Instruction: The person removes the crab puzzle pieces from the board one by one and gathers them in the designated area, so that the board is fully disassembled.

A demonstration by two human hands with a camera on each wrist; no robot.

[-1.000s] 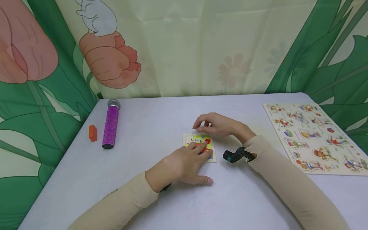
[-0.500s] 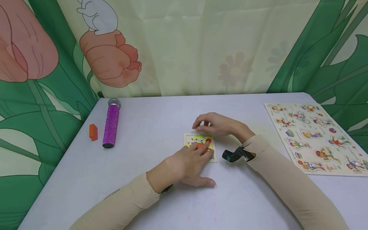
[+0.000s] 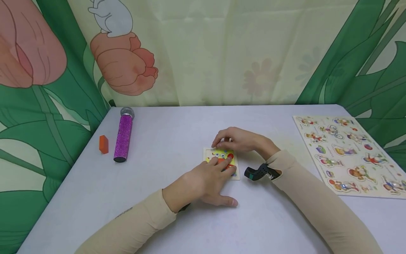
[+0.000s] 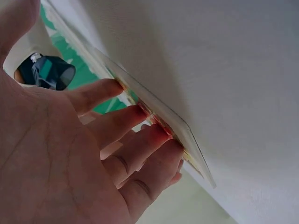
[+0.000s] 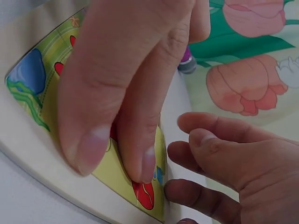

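A small square picture board (image 3: 219, 153) with a cream border lies flat in the middle of the table; its picture shows a red crab on yellow. My left hand (image 3: 203, 181) rests on it with fingers outstretched and thumb spread to the side, hiding the lower left part. In the left wrist view, several fingertips press on the face of the board (image 4: 161, 108). My right hand (image 3: 239, 138) is bent over the far edge, fingers loosely curved. The right wrist view has its fingertips right at the edge of the board (image 5: 51, 105), nothing between them.
On the left of the table (image 3: 165, 134) lie a purple glittery microphone (image 3: 123, 139) and an orange block (image 3: 103, 144). A large board with cartoon figures (image 3: 345, 155) occupies the right side. A printed curtain (image 3: 203, 53) hangs behind the far edge.
My right hand has come down slightly to the far edge of the picture board. The left hand has slid a little to the right over the picture. The board stays in place.
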